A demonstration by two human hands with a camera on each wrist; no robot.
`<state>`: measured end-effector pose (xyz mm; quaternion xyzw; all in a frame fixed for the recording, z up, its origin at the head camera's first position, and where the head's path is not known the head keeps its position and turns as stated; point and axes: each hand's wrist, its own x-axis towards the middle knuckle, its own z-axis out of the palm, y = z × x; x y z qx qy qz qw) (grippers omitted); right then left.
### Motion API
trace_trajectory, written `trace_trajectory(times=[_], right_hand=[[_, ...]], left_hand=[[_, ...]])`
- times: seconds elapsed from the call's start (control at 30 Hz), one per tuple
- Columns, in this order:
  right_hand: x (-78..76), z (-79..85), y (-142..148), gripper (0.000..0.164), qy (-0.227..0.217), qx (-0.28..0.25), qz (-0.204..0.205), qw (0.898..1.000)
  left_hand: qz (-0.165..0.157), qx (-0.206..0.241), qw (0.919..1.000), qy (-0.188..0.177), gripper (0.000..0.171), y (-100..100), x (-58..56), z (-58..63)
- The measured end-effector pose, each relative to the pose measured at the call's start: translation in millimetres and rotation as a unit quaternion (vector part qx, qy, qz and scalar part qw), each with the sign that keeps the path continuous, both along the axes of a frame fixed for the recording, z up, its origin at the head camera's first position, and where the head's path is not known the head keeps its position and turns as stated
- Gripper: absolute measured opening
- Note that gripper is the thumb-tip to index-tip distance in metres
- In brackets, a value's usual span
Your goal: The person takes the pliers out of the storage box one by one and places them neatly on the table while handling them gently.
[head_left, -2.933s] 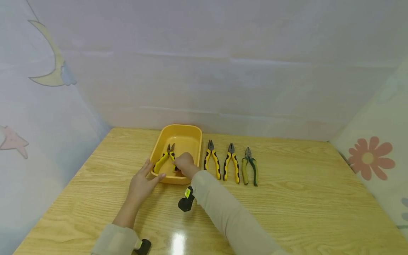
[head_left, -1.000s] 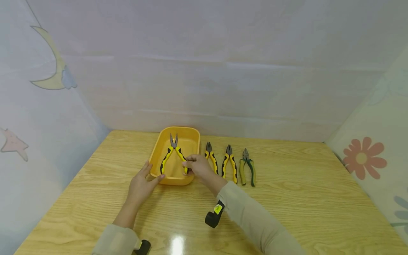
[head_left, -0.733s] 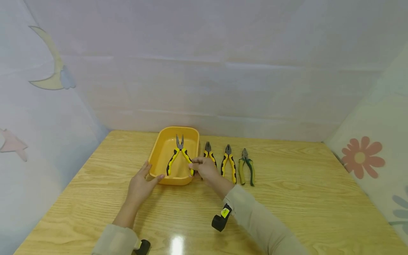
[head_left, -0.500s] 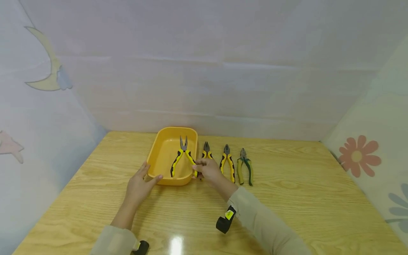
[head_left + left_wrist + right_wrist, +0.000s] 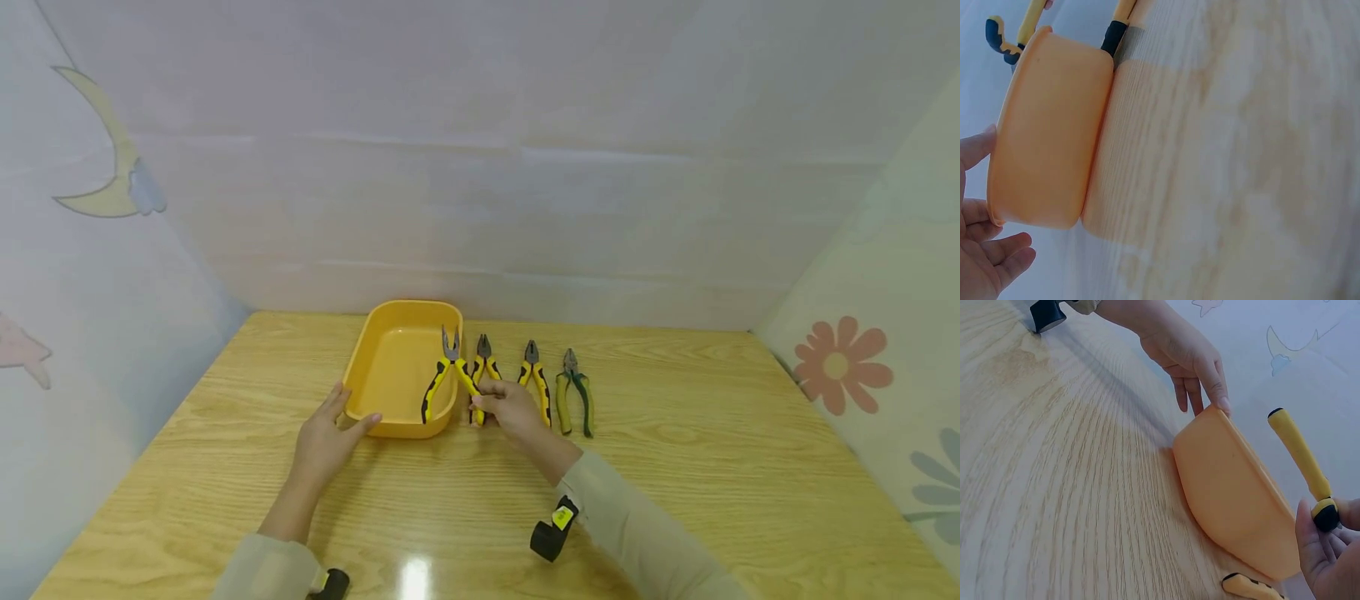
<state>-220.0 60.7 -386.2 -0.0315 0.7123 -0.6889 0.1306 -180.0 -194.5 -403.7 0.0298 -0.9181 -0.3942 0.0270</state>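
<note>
My right hand [image 5: 517, 417] pinches one handle of a pair of yellow-and-black pliers [image 5: 452, 358] with spread handles and parted jaws. They hang over the right side of a yellow plastic tray [image 5: 408, 430]. The right wrist view has the handle [image 5: 1300, 453] pointing up beside the fingers. My left hand [image 5: 322, 446] rests on the tray's near left corner, its thumb on the front rim and fingers along the left side. In the left wrist view some fingers [image 5: 1007, 250] extend free, away from the tray wall [image 5: 1050, 131].
Right of the tray, yellow-and-black pliers [image 5: 483, 346] lie partly behind the held pair and my hand. Another yellow-and-black pair [image 5: 532, 354] and a green-handled pair [image 5: 572, 367] follow in a row. A fabric backdrop [image 5: 480, 208] rises behind the wooden table [image 5: 712, 467].
My right hand has taken the pliers up from inside the tray and moved them right, towards the row. The left hand stays at the tray's corner.
</note>
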Motion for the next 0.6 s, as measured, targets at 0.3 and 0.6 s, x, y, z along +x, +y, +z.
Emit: trace_trajectory(times=[0.3,0.6], right_hand=[[1.3,-1.9,18,0.03,-0.003,-0.003,-0.041,0.999],[1.0,-6.3,35,0.035,0.004,0.011,-0.045,0.999]], left_hand=[[-0.008,0.0,0.9999,0.014,0.085,-1,-0.3,-1.1],[-0.007,-0.001,0.9999,0.014,0.086,-2,-0.7,-2.0]])
